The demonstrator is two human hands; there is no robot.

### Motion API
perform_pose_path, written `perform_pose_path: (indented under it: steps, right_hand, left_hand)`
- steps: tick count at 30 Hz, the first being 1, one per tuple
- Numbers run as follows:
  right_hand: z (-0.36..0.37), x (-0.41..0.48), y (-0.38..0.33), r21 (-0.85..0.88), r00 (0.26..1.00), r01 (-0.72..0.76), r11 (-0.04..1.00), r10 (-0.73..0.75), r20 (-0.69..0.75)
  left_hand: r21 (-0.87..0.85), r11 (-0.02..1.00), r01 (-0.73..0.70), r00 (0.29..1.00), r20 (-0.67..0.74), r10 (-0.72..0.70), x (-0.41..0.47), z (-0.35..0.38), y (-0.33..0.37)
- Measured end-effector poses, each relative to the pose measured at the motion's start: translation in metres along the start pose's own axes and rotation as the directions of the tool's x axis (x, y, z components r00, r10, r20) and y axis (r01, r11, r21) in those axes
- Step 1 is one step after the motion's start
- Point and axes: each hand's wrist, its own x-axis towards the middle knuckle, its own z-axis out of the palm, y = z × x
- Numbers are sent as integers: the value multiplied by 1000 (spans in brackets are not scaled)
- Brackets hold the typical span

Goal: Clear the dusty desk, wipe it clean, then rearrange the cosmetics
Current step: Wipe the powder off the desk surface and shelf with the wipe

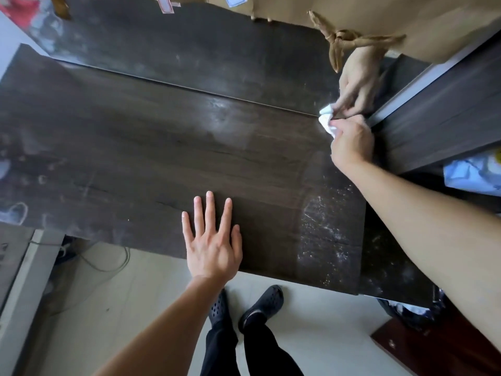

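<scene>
The dark wooden desk (151, 158) fills the view and carries no cosmetics. My left hand (211, 240) lies flat on it near the front edge, fingers spread, holding nothing. My right hand (352, 142) is at the far right, closed on a crumpled white cloth (326, 122) pressed into the seam where the desktop meets the glossy back panel (189, 55). A mirror image of that hand shows in the panel just above it. Pale dust streaks (325, 234) cover the right front corner, and dusty ring marks (24, 175) sit at the left end.
A dark side cabinet (439, 115) rises right of the cloth. Beige fabric with a knotted tie (344, 39) hangs at the top right. Below the desk are a pale floor, cables (108, 261) and my black shoes (260, 305). A blue-white bag (471, 172) lies at the right.
</scene>
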Motion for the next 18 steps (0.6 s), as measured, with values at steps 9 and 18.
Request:
perform_pose_path:
  steps: [9,18]
  right_hand:
    - [-41,-161,11,316,597,469,825,-560,575]
    - [11,-50,-13,34,960,224,974,-226,162]
  left_hand:
    - [2,1000,2,1000,-11,-2,1,-4,0]
    - [6,1000,-4,999,-39,4,1,-2,0]
